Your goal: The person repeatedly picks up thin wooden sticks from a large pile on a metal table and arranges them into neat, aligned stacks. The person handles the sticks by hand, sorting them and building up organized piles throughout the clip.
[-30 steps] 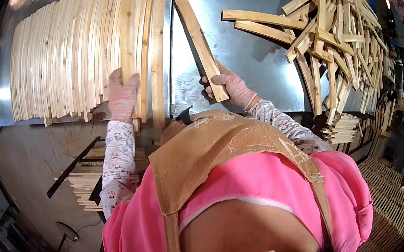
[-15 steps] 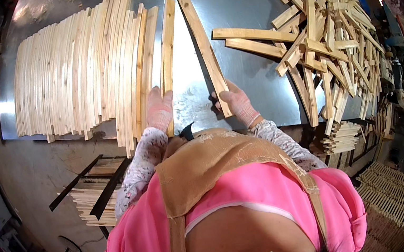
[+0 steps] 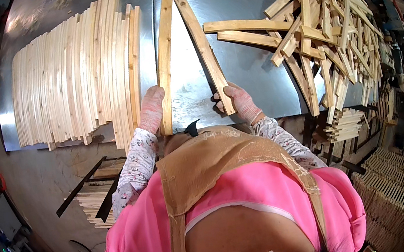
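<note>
My left hand (image 3: pixel 152 108), in a pale pinkish glove, is closed on the near end of a wooden strip (image 3: pixel 167 59). This strip stands apart from the row of wooden strips (image 3: pixel 65 76) to its left, which lie side by side. My right hand (image 3: pixel 240 101), gloved too, pinches the near end of a second wooden strip (image 3: pixel 204 51), thumb on top and fingertips partly hidden under it. Together the two held strips form a narrow upside-down V, their far ends almost meeting and their near ends apart.
A metal-topped table (image 3: pixel 253 80) carries everything. On its right lies a jumbled heap of wooden strips (image 3: pixel 327 30), two of them jutting toward my right hand. Below the table's front edge are a stack of strips on a dark frame (image 3: pixel 98 199) and another stack (image 3: pixel 345 125).
The far end of the left-hand strip has come close to the right-hand one, and more of its broad face shows. A pale strip beside my left hand no longer shows separately there.
</note>
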A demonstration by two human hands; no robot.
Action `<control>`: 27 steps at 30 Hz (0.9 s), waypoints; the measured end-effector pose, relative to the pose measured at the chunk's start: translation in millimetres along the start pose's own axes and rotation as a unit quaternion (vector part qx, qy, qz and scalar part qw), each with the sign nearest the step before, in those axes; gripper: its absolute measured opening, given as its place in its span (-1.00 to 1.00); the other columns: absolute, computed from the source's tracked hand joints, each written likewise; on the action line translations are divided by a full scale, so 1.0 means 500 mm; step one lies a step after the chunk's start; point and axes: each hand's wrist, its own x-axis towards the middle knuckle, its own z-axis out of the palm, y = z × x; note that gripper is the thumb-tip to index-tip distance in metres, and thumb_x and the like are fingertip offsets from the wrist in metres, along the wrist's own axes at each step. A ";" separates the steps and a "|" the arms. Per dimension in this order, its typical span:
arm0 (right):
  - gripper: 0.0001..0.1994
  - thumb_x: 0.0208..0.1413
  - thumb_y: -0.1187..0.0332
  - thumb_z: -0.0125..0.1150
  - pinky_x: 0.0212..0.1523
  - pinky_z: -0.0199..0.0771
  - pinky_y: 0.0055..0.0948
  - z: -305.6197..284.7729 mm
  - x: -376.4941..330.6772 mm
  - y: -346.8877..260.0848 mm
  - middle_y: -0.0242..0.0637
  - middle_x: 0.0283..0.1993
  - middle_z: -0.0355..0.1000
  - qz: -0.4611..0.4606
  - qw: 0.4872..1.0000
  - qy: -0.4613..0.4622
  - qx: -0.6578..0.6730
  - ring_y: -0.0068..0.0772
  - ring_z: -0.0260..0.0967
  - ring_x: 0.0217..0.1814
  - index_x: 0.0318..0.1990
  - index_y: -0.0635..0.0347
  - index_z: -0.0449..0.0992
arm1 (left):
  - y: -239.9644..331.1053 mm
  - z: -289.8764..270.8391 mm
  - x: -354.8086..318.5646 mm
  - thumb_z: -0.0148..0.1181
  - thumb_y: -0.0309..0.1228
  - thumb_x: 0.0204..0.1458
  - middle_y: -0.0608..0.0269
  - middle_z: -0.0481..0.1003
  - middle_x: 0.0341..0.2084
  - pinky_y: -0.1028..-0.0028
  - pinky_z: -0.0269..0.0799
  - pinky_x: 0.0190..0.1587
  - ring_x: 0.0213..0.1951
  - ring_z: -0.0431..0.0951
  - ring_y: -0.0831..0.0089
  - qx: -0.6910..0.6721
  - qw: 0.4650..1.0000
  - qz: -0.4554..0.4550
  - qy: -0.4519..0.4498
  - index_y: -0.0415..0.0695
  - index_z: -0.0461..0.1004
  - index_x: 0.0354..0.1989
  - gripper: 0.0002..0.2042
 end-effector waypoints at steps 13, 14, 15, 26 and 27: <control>-0.63 0.57 0.20 -0.07 -0.28 0.69 -0.25 -0.137 -0.009 -0.433 -0.12 -0.25 0.63 -0.257 0.943 0.149 -0.148 -0.25 0.60 -0.36 -0.05 0.31 0.59 | 0.093 0.191 0.091 0.18 -0.20 0.41 0.12 0.64 -0.01 0.39 0.52 0.18 0.01 0.62 0.40 -0.177 0.979 0.010 -0.100 -0.32 0.50 0.29 -0.54; -0.68 0.54 0.24 -0.03 -0.28 0.67 -0.24 -0.207 0.031 -0.564 -0.15 -0.32 0.59 -0.355 0.871 0.182 -0.286 -0.23 0.59 -0.38 -0.09 0.25 0.62 | 0.128 0.218 0.097 0.17 -0.20 0.41 0.13 0.64 0.00 0.38 0.53 0.18 0.02 0.62 0.40 -0.168 0.978 0.027 -0.122 -0.32 0.48 0.31 -0.53; -0.74 0.47 0.30 0.01 -0.20 0.65 -0.25 -0.243 0.044 -0.647 -0.18 -0.29 0.57 -0.379 0.838 0.188 -0.343 -0.24 0.57 -0.31 -0.07 0.22 0.62 | 0.135 0.243 0.114 0.21 -0.23 0.40 0.14 0.63 0.04 0.34 0.53 0.23 0.09 0.62 0.39 -0.219 0.965 0.011 -0.143 -0.32 0.47 0.32 -0.53; -0.73 0.43 0.26 0.18 -0.39 0.43 -0.50 -0.138 -0.026 -0.329 -0.25 -0.24 0.50 -0.076 0.981 -0.128 -0.121 -0.53 0.39 -0.40 0.08 0.29 0.50 | 0.295 0.494 0.255 0.26 -0.33 0.38 0.19 0.63 0.07 0.39 0.52 0.25 0.10 0.60 0.42 -0.324 0.928 0.010 -0.183 -0.30 0.48 0.35 -0.56; -0.73 0.43 0.29 0.17 -0.41 0.41 -0.51 -0.152 -0.024 -0.338 -0.25 -0.24 0.50 -0.092 0.982 -0.122 -0.111 -0.53 0.37 -0.41 0.10 0.30 0.48 | 0.312 0.517 0.255 0.25 -0.29 0.40 0.23 0.63 0.07 0.38 0.50 0.25 0.10 0.59 0.44 -0.318 0.933 0.022 -0.169 -0.29 0.50 0.33 -0.56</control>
